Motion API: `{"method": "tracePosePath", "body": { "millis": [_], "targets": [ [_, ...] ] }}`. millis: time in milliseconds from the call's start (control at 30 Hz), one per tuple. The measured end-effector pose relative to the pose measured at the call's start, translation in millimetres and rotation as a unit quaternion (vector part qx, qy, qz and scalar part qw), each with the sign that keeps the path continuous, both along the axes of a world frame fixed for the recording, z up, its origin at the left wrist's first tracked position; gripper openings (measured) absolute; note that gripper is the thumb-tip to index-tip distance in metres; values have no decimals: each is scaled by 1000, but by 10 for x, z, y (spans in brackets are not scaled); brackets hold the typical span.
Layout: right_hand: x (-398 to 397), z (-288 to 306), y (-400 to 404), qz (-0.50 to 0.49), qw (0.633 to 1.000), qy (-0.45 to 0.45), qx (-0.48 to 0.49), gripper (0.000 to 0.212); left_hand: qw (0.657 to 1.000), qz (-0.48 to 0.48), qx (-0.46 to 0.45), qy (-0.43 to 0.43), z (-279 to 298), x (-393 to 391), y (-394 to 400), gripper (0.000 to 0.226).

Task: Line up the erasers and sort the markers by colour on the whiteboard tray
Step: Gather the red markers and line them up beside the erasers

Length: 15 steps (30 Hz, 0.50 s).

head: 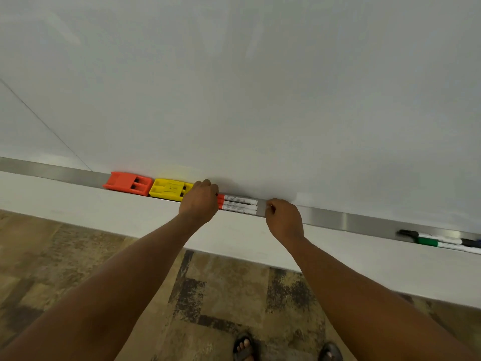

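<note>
Sandalled feet [244,349] below metal tray [338,220]

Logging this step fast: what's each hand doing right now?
Left hand: fingers curled over the cap ends of the red markers.
Right hand: fingers curled at the markers' other end; grip can't be told.

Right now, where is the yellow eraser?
In the head view, the yellow eraser sits on the whiteboard tray, left of centre, right beside the orange eraser, with the left hand covering its right end.
</note>
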State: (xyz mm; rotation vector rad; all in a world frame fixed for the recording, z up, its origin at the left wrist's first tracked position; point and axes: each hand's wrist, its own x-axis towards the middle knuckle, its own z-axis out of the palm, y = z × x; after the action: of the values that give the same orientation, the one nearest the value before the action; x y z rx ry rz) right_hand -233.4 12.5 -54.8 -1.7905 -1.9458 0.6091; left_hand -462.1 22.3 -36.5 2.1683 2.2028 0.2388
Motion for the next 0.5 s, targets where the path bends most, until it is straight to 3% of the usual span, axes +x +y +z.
{"method": "tracePosePath", "body": {
  "millis": [167, 333, 500],
  "targets": [
    [354, 83, -195, 33, 997, -19, 65, 28, 997, -78, -2, 15, 107, 346, -94, 16],
    [859, 152, -459, 139, 979, -55, 137, 25, 988, -151, -15, -19, 241, 948, -156, 16],
    [1459, 63, -826, 111, 980, -82, 146, 23, 954, -298, -7, 19, 205, 1708, -390, 19]
  ]
}}
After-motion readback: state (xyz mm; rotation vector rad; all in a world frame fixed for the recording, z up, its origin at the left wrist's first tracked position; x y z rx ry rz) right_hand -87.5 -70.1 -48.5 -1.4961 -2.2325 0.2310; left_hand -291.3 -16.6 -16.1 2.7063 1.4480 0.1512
